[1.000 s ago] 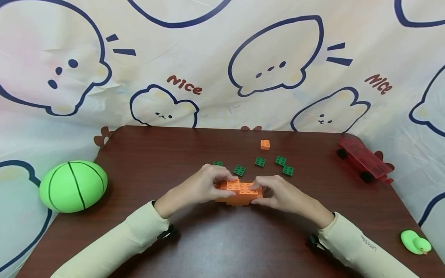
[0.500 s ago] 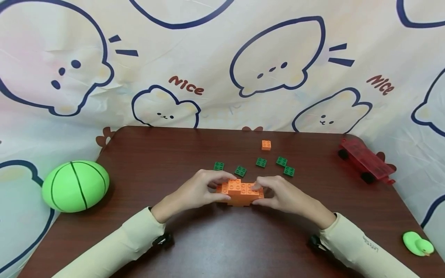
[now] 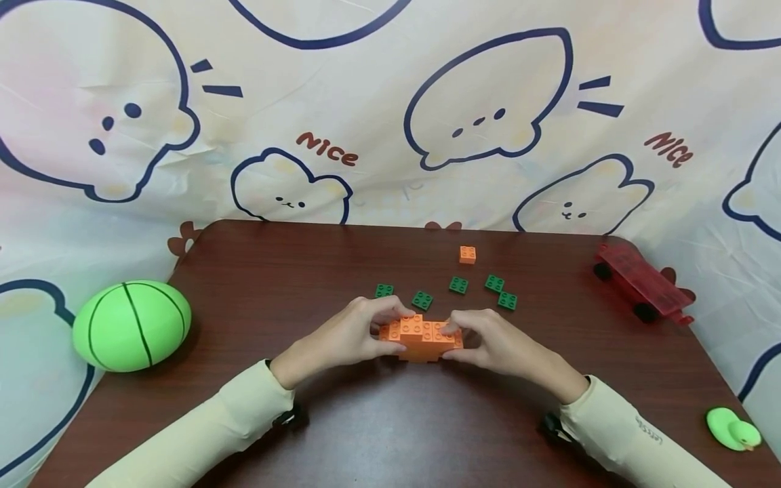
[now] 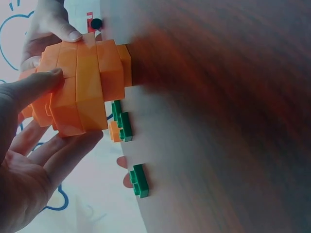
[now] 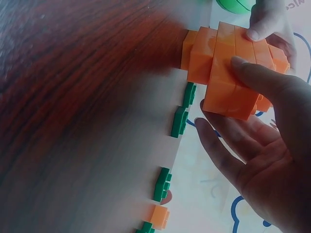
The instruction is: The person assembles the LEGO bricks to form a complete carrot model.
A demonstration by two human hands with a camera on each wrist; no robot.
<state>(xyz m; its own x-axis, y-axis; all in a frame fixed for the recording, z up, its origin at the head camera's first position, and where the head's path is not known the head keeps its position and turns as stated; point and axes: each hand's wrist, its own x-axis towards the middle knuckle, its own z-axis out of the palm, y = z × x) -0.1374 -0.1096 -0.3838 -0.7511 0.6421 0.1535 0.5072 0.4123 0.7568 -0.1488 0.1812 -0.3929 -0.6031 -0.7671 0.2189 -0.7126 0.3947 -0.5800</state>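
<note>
Both hands hold a stepped body built of orange toy building bricks (image 3: 421, 348) at the middle of the table, its lower end narrowing toward the tabletop. My left hand (image 3: 352, 333) grips its left end, thumb on the near face and fingers behind. On the right end, my right hand (image 3: 493, 342) has its thumb on the near face and a fingertip on the studs. A raised brick with studs tops the body between the hands. In the left wrist view the left thumb presses the orange bricks (image 4: 90, 97); the right wrist view shows the right thumb on them (image 5: 223, 73).
Several flat green bricks (image 3: 422, 300) lie behind the hands, with a loose orange brick (image 3: 467, 255) farther back. A green ball (image 3: 131, 326) is at the left, a red toy car (image 3: 644, 281) at the back right and a green toy duck (image 3: 732, 428) at the right edge.
My left hand's fingers have drawn back slightly to the left, showing more of the raised top brick and the leftmost green brick. My right hand keeps its grip.
</note>
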